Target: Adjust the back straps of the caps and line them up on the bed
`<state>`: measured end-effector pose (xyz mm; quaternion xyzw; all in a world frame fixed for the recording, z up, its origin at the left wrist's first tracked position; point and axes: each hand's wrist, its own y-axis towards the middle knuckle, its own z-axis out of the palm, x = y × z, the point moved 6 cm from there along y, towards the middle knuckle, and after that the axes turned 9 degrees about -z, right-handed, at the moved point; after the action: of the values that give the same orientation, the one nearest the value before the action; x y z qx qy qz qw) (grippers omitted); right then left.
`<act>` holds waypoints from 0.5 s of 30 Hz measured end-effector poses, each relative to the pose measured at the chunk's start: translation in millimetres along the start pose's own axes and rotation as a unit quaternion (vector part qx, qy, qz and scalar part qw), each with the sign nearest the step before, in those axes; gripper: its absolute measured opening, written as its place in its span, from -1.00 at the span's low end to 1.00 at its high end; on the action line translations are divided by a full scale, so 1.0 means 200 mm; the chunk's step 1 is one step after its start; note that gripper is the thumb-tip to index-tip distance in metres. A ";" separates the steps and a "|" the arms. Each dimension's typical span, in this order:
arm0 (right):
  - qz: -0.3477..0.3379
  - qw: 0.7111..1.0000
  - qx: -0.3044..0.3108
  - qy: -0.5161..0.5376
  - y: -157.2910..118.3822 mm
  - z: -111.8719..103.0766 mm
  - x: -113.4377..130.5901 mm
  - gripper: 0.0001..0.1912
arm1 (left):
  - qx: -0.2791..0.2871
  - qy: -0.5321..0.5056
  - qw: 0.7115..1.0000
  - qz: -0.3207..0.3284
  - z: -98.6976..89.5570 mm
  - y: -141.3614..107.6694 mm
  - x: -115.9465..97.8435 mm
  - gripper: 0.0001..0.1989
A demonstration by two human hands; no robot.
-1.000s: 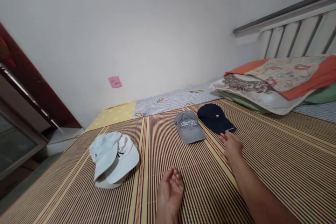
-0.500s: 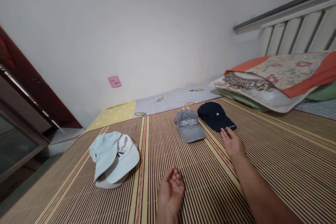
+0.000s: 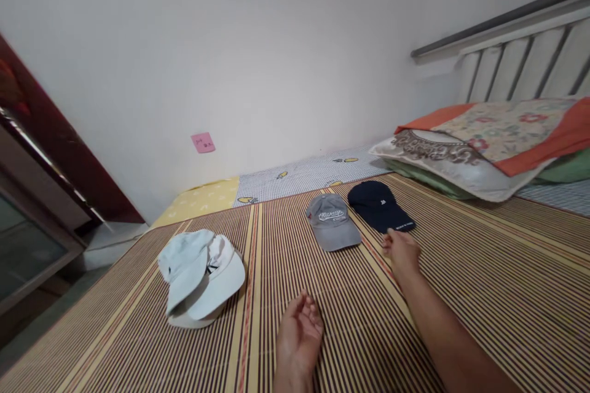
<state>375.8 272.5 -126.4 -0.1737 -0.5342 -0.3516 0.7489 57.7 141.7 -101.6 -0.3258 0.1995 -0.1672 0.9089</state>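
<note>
On a striped mat lie several caps. A navy cap rests beside a grey cap with white lettering. Just below the navy cap's brim is my right hand, its fingers curled loosely with nothing visible in them; whether it touches the brim is unclear. My left hand rests palm up on the mat at the bottom centre, fingers half curled and holding nothing. Further left, pale caps overlap in a pile, brims toward the front.
Pillows under an orange-edged floral cloth lie at the right, near a white radiator. A pink note is stuck on the wall. At the left stands a dark red door frame.
My right hand has drawn slightly left and back from the navy cap's brim, and its fingers have curled in. My left hand and the caps have stayed put.
</note>
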 end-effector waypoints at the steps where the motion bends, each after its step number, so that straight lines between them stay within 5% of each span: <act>1: 0.042 0.997 0.064 -0.008 -0.04 0.07 -0.01 -0.82 | 0.000 0.001 1.000 0.000 0.00 0.00 0.00 -0.88; 4: 0.153 0.960 0.230 -0.038 -0.20 0.24 -0.05 -0.76 | 0.002 0.002 1.000 -0.003 0.00 0.00 0.00 -0.85; 6: 0.188 0.938 0.287 -0.047 -0.27 0.31 -0.06 -0.76 | 0.005 0.000 1.000 -0.002 0.01 -0.01 -0.01 -0.83; 15: 0.173 0.947 0.271 -0.022 -0.31 0.35 -0.06 -0.94 | 0.003 -0.006 1.000 -0.008 0.00 0.01 -0.01 -0.85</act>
<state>282.2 279.2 -118.9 -0.0616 -0.5876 -0.0548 0.8049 57.2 143.9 -102.6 -0.3260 0.1912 -0.1733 0.9095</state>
